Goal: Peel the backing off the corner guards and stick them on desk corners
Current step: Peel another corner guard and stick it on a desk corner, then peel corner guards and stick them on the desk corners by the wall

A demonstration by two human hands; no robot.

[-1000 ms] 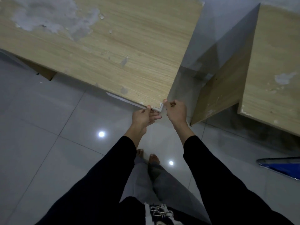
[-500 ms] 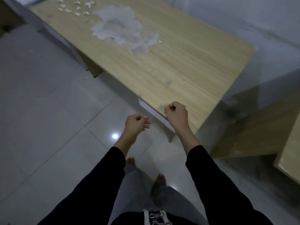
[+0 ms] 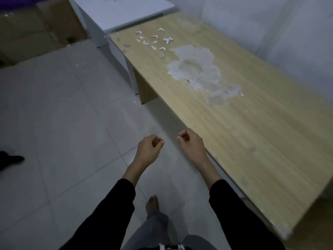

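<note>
curled shut, left grip (image 3: 149,148) above the tiled floor (image 3: 63,123), thumb tip against forefinger; likewise right grip (image 3: 191,144), just over the near edge of the wooden worktop (image 3: 252,138). cannot tell whether either pinches anything thin. small white corner guards (image 3: 155,41) scattered loose at the worktop's far end, well apart from both grips, beside a pale peeled patch (image 3: 196,69).

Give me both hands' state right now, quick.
Left hand: closed, fingers curled, nothing visible in it.
Right hand: closed, fingers curled, nothing visible in it; too small to rule out a tiny scrap.
</note>
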